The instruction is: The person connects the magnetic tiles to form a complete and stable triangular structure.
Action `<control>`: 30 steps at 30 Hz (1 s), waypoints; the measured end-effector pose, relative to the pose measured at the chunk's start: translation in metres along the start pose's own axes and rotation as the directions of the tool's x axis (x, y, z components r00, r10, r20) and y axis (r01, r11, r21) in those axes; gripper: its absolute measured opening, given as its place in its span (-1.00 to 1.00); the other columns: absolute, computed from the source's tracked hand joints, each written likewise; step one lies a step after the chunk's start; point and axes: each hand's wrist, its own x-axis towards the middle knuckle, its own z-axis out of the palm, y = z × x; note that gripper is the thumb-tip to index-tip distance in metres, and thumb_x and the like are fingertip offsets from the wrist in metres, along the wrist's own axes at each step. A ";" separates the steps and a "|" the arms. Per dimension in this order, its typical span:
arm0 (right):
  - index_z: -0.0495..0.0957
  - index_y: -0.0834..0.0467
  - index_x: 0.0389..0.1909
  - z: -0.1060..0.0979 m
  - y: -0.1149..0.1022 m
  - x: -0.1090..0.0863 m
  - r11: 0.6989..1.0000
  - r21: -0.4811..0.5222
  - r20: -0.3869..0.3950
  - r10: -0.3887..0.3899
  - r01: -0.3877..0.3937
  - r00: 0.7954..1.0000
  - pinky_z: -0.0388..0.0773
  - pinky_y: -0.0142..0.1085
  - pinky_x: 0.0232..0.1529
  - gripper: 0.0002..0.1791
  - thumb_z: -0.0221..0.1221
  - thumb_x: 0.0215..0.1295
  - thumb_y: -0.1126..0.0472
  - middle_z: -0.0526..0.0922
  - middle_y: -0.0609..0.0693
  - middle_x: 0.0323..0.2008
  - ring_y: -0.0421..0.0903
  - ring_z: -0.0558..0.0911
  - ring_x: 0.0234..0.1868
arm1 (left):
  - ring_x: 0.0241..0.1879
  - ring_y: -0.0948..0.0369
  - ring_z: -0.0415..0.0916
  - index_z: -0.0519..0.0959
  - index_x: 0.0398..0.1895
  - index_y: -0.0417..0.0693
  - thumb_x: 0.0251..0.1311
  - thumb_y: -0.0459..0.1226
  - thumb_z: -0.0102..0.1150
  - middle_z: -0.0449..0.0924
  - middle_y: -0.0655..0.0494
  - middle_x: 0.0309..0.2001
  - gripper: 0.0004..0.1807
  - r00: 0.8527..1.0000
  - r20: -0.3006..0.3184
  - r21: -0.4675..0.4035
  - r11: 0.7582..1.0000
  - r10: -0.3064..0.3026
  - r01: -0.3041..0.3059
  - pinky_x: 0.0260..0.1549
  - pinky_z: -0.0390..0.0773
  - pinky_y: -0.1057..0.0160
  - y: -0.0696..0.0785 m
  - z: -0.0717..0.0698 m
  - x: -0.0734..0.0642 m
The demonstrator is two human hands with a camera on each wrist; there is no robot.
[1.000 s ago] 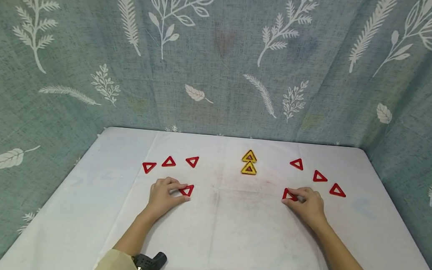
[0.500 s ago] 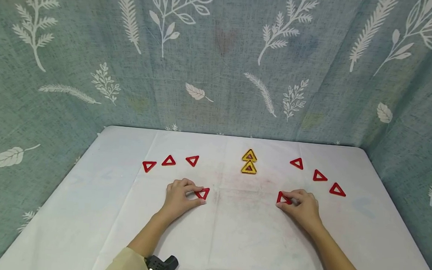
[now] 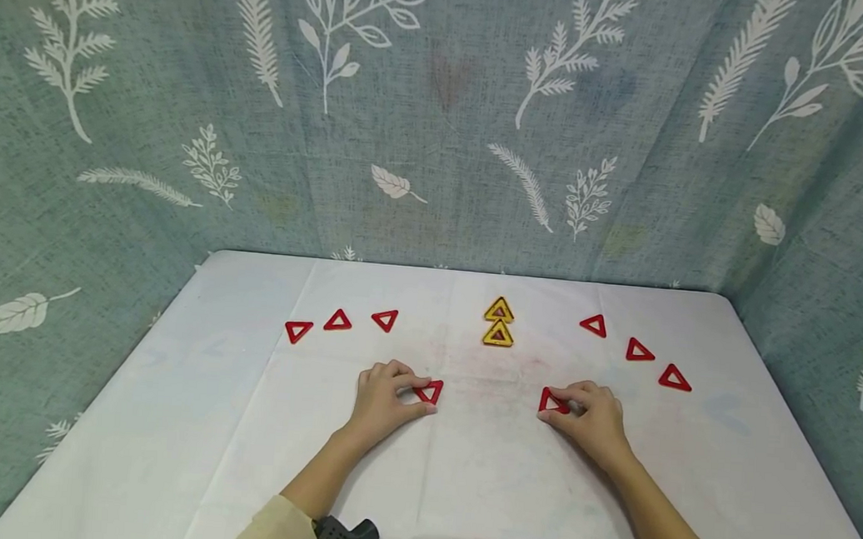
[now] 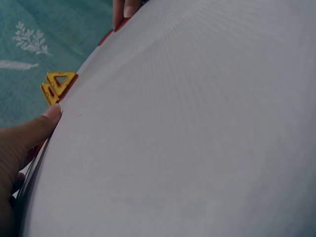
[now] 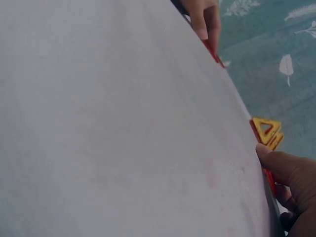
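Head view, 12 o'clock at the far edge of the white table (image 3: 485, 474). Left hand (image 3: 379, 401) pinches the left triangle (image 3: 438, 393), red and hollow, out at its 3 o'clock. Right hand (image 3: 601, 423) pinches the right triangle (image 3: 543, 400), also red, at its 9 o'clock. One flat side of each faces the gap between them. That gap, running 9 to 3, is judged the relation that counts; neither hand looks clearly nearer its middle. Each piece is roughly equal-sided, so no long axis stands out. Beyond the gap, two yellow triangles (image 3: 505, 336) line up 6 to 12: about 1 o'clock from the left piece, 11 from the right. Left trio of red triangles (image 3: 337, 328) at the left hand's 11; right trio (image 3: 629, 349) at the right hand's 1.

Left wrist view, clock of the frame. Left thumb (image 4: 42, 124) mostly hides its red piece. Yellow pair just past the tip at 12; right hand farther off at 1, red edge at its fingertips.

Right wrist view, same clock. Right thumb (image 5: 279, 160) lies along its piece, red showing below. Yellow pair just above the tip; left hand well off at 11. Whether either piece touches the cloth, cannot tell.
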 end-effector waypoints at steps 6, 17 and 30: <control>0.70 0.12 -0.14 0.007 -0.005 -0.001 1.000 -0.005 0.003 -0.002 0.003 1.000 0.15 -0.17 -0.20 -0.53 0.47 -0.13 0.02 0.59 -0.03 -0.25 -0.05 0.40 -0.20 | -0.16 0.18 0.30 0.72 -0.15 0.11 -0.21 0.04 0.48 0.46 0.21 -0.24 -0.53 1.000 0.019 0.002 1.000 0.003 -0.003 -0.03 0.13 0.02 0.012 0.007 0.000; 0.72 0.11 -0.18 0.015 -0.013 -0.001 0.998 0.004 -0.017 -0.066 0.066 0.998 0.11 -0.17 -0.24 -0.54 0.49 -0.18 0.02 0.58 -0.07 -0.30 -0.10 0.38 -0.29 | -0.18 0.20 0.29 0.72 -0.16 0.08 -0.20 0.03 0.48 0.46 0.22 -0.25 -0.54 1.000 0.014 -0.001 1.000 0.025 -0.025 -0.08 0.16 0.06 0.028 0.017 0.001; 0.74 0.10 -0.24 0.025 -0.020 -0.001 0.992 -0.004 -0.028 -0.127 0.127 0.991 0.13 -0.19 -0.24 -0.55 0.52 -0.25 0.04 0.58 -0.09 -0.33 -0.11 0.40 -0.29 | -0.18 0.22 0.29 0.72 -0.18 0.12 -0.19 0.07 0.46 0.47 0.24 -0.26 -0.54 0.999 0.012 0.016 0.999 0.043 -0.043 -0.07 0.18 0.08 0.050 0.034 0.005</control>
